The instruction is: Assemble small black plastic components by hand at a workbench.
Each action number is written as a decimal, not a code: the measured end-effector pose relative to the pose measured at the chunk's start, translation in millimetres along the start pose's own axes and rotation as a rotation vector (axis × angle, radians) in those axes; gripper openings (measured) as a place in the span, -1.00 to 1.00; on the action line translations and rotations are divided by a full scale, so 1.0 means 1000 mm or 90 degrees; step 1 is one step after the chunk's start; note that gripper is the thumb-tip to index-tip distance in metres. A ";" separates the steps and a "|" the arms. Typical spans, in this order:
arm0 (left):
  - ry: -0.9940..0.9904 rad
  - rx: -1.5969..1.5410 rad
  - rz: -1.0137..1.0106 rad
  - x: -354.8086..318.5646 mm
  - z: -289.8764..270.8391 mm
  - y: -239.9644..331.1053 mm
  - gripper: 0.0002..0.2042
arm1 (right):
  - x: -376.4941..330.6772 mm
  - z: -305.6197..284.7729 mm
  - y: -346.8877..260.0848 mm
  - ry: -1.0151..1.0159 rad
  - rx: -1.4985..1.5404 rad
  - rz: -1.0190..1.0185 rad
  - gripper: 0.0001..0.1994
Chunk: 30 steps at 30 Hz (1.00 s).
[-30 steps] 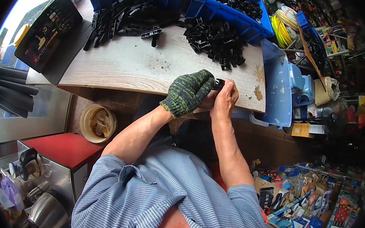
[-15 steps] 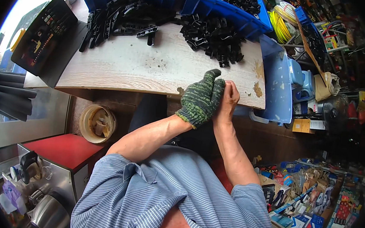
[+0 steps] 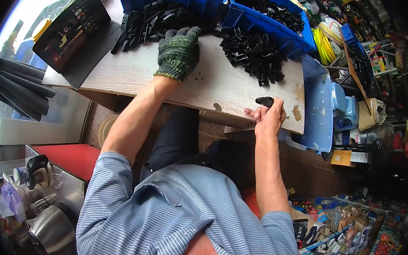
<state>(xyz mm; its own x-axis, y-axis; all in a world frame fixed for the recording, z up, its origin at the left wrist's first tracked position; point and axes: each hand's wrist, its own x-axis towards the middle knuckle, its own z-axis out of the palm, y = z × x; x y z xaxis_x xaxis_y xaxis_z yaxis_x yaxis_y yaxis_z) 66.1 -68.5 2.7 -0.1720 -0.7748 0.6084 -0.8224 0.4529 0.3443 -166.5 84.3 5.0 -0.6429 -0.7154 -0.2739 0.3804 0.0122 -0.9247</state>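
1. Black part (image 3: pixel 264 101): located above the right near portion of the tabletop (image 3: pixel 208 74), in the right hand (image 3: pixel 268 119).
2. Tabletop: pale wood-grain finish, worn to brown patches at the near edge and right end.
3. Tabletop, far side: a left blue bin (image 3: pixel 171 1) and a right blue bin (image 3: pixel 266 28) stand side by side, both containing black pieces. A left pile (image 3: pixel 137 27) and a right pile (image 3: pixel 254 56) of similar pieces lie in front of them.
4. Tabletop, left end: a tablet (image 3: pixel 71 31) stands tilted on its dark cover.
5. Room, right: a pale blue tub (image 3: pixel 317 108) sits beside the tabletop; a yellow coil (image 3: pixel 323 44) lies beyond it. Packaged goods (image 3: pixel 335 241) fill the near right.
6. Room, near left: a red-topped cabinet (image 3: pixel 68 158) and a metal kettle (image 3: pixel 52 231).
7. Right hand, bare: fingers narrow, pinching one end of the Black part; the lower fingers are loosely bent toward the left.
8. Left hand (image 3: pixel 178 52), in a green-and-black knitted glove: fingers at the left pile's right side; their opening and any grip cannot be determined.
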 end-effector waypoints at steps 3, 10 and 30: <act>-0.049 0.054 -0.003 0.007 0.002 -0.015 -0.75 | 0.024 -0.013 -0.012 0.089 0.032 0.015 -0.66; 0.168 -0.131 0.043 0.006 0.010 -0.033 -0.74 | 0.084 -0.073 -0.066 0.352 0.045 -0.111 -0.65; -0.074 -0.029 0.045 -0.041 -0.006 0.022 -0.75 | 0.072 -0.016 -0.032 -0.107 -0.447 -0.049 -0.76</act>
<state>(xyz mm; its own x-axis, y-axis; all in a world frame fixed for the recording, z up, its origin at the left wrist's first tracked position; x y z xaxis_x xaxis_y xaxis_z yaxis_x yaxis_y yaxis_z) 58.4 -23.8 -9.9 -0.2930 -0.7850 0.5458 -0.7808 0.5260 0.3373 -235.5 44.0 11.0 -0.5185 -0.8290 -0.2096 -0.2143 0.3633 -0.9067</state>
